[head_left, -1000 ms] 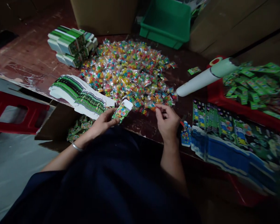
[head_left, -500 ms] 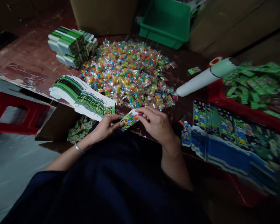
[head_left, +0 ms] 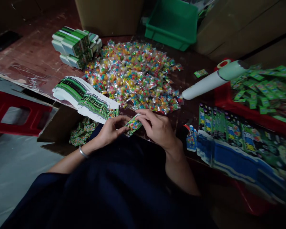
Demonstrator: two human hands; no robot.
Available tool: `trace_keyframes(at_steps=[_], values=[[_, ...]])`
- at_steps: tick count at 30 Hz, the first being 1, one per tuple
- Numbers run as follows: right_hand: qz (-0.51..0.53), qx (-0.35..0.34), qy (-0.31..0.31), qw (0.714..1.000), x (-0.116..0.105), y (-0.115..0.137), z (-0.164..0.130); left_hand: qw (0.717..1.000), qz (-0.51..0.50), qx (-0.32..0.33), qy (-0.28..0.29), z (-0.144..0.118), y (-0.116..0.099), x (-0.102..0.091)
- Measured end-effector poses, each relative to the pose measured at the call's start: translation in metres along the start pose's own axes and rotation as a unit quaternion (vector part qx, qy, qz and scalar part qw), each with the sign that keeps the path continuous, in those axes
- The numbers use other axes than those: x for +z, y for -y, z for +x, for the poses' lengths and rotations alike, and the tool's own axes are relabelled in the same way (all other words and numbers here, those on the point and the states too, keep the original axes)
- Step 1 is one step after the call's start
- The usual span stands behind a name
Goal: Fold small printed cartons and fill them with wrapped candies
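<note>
My left hand [head_left: 109,129] and my right hand [head_left: 157,127] meet at the table's front edge, both gripping one small green printed box [head_left: 132,124]. The left hand holds its lower end and the right hand's fingers press on its upper end. Just beyond the hands lies a big heap of clear packets with coloured candies [head_left: 133,76]. A fanned stack of flat green box blanks [head_left: 85,99] lies to the left of my left hand.
Folded green boxes [head_left: 75,47] are stacked at the back left. A green bin [head_left: 173,24] stands behind the heap. A white tube [head_left: 212,79], a red tray of green boxes [head_left: 262,92] and printed card sheets [head_left: 233,140] fill the right. A carton with finished boxes [head_left: 82,133] sits below left, near a red stool [head_left: 16,113].
My right hand left the candy heap and came over to the box in my left hand. Both hands now grip the box, held slightly lower and closer to me.
</note>
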State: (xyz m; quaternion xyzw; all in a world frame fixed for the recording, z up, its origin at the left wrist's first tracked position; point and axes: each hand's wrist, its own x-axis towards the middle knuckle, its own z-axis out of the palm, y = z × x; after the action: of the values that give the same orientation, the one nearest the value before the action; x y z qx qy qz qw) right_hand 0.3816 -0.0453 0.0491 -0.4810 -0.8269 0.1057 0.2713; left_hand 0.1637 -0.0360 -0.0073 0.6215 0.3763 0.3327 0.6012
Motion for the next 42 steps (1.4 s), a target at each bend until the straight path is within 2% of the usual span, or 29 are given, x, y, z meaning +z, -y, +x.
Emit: trace_keyframes(at_steps=[2, 6, 7, 10, 15, 18, 22, 25, 28, 31, 35, 42], values=[[0.058, 0.025, -0.027, 0.998, 0.001, 0.002, -0.003, 0.998, -0.065, 0.0, -0.024, 0.0, 0.002, 0.003], [0.105, 0.087, -0.158, 0.978, -0.001, 0.003, -0.01, 0.988, -0.144, 0.033, -0.048, 0.002, 0.001, 0.006], [0.108, 0.091, -0.168, 0.976, 0.002, 0.003, -0.013, 0.987, -0.151, 0.037, -0.048, 0.002, -0.001, 0.007], [0.159, 0.102, -0.138, 0.972, 0.022, 0.004, -0.023, 0.986, -0.158, 0.037, -0.041, 0.001, -0.004, 0.008], [0.266, 0.184, -0.188, 0.928, 0.062, 0.005, -0.032, 0.987, -0.161, 0.016, -0.012, 0.0, -0.005, 0.012], [0.322, 0.19, -0.211, 0.903, 0.069, 0.006, -0.027, 0.985, -0.171, 0.012, -0.016, 0.002, -0.004, 0.013], [0.379, 0.199, -0.237, 0.872, 0.065, 0.01, -0.016, 0.978, -0.205, 0.003, -0.048, 0.003, -0.001, 0.013], [0.385, 0.222, -0.191, 0.875, 0.059, 0.009, -0.011, 0.981, -0.187, -0.01, -0.051, 0.001, 0.0, 0.011], [0.408, 0.247, -0.128, 0.87, 0.051, 0.002, -0.008, 0.989, -0.134, 0.009, -0.054, -0.001, -0.003, 0.006], [0.417, 0.252, -0.087, 0.869, 0.046, -0.006, -0.005, 0.994, -0.104, 0.028, -0.033, -0.003, -0.008, 0.0], [0.408, 0.243, -0.081, 0.876, 0.043, -0.01, -0.002, 0.996, -0.08, 0.049, -0.006, -0.006, -0.011, -0.006], [0.319, 0.143, -0.099, 0.932, 0.044, 0.003, -0.008, 0.996, -0.082, 0.027, 0.002, -0.009, -0.007, -0.009]])
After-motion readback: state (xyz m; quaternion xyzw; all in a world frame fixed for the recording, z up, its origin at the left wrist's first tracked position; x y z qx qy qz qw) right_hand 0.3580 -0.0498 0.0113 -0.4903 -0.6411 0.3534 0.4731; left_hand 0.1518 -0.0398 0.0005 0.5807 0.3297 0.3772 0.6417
